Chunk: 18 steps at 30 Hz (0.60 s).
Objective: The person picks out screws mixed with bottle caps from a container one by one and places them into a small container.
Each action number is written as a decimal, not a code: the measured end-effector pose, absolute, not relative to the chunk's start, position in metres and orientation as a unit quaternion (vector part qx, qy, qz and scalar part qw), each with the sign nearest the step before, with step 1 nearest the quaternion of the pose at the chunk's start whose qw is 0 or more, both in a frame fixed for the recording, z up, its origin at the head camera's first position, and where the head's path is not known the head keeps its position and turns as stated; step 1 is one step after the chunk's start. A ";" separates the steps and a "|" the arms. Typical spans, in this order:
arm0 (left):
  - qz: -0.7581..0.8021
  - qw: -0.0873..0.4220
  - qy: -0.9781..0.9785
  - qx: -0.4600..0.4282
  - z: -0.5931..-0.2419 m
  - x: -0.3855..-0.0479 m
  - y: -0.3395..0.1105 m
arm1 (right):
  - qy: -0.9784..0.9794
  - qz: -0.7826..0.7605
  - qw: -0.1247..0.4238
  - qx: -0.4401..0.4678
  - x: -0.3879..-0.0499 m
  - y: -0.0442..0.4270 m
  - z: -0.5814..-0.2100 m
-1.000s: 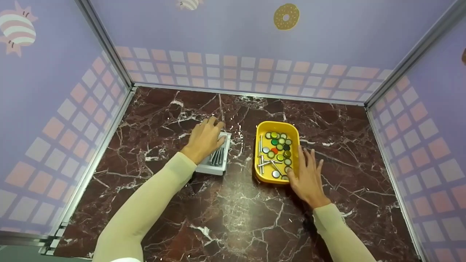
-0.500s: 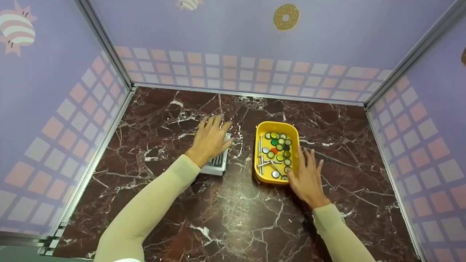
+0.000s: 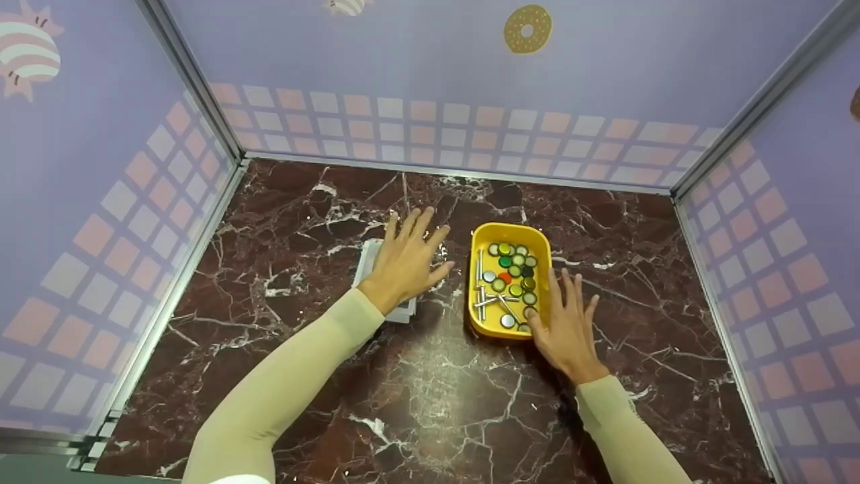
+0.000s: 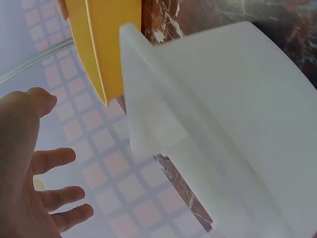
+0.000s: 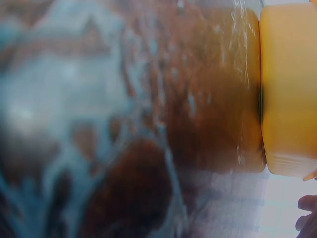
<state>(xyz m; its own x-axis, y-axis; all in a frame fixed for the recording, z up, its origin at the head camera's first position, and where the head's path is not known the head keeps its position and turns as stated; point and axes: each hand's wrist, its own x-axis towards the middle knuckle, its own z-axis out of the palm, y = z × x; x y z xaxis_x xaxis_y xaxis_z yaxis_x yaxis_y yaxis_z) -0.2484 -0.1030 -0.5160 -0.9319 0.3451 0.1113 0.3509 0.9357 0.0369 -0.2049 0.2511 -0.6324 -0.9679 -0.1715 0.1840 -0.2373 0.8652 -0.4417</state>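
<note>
Left hand (image 3: 406, 259): shifted rightward over the white box (image 3: 402, 314); fingers (image 4: 62, 197) spread.
Right hand (image 3: 568, 329): on the yellow tub (image 3: 510, 232); whether pinching, I cannot tell.
Nails (image 3: 480, 265), caps (image 3: 515, 271): in tub; sorting, I judge, unfinished.
Left wrist view: nothing in left fingers, which head view hides.

The surface (image 3: 437, 417) is glossy and has a dark reddish-brown marble pattern, with many thin white veins running through it in different directions and a pale shine of light in its near middle part. Directly on it stand two things, near each other but apart: a white tray (image 3: 403, 313) on the left, partly hidden from above, and a yellow container (image 3: 510, 232) with rounded corners on the right.
</note>
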 end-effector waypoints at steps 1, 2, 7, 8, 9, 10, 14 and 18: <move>-0.027 0.051 -0.982 -0.180 -0.516 -0.248 -0.101 | -0.964 0.237 0.067 0.104 -0.205 0.251 -0.632; -0.024 0.049 -0.982 -0.182 -0.517 -0.248 -0.099 | -0.964 0.237 0.067 0.103 -0.204 0.251 -0.632; -0.014 0.039 -0.980 -0.194 -0.518 -0.247 -0.087 | -0.964 0.238 0.062 0.098 -0.204 0.251 -0.631; -0.013 0.035 -0.980 -0.195 -0.519 -0.247 -0.085 | -0.964 0.238 0.061 0.097 -0.204 0.251 -0.631; -0.014 0.032 -0.980 -0.197 -0.519 -0.247 -0.082 | -0.964 0.239 0.060 0.097 -0.204 0.251 -0.631; -0.017 0.029 -0.979 -0.199 -0.520 -0.247 -0.080 | -0.964 0.239 0.060 0.097 -0.204 0.251 -0.631; -0.011 0.020 -0.978 -0.206 -0.522 -0.247 -0.072 | -0.964 0.239 0.061 0.098 -0.204 0.251 -0.632; 0.003 0.006 -0.977 -0.214 -0.525 -0.247 -0.065 | -0.964 0.238 0.064 0.099 -0.203 0.250 -0.631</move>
<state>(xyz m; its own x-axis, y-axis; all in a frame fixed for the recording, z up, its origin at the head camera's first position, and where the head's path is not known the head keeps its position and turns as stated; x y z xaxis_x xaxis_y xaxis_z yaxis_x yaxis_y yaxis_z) -0.2466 -0.0647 -0.5248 -0.9082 0.4183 0.0113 0.4182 0.9083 -0.0078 -0.2034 0.2502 -0.6314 -0.9721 -0.1615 0.1700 -0.2220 0.8671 -0.4460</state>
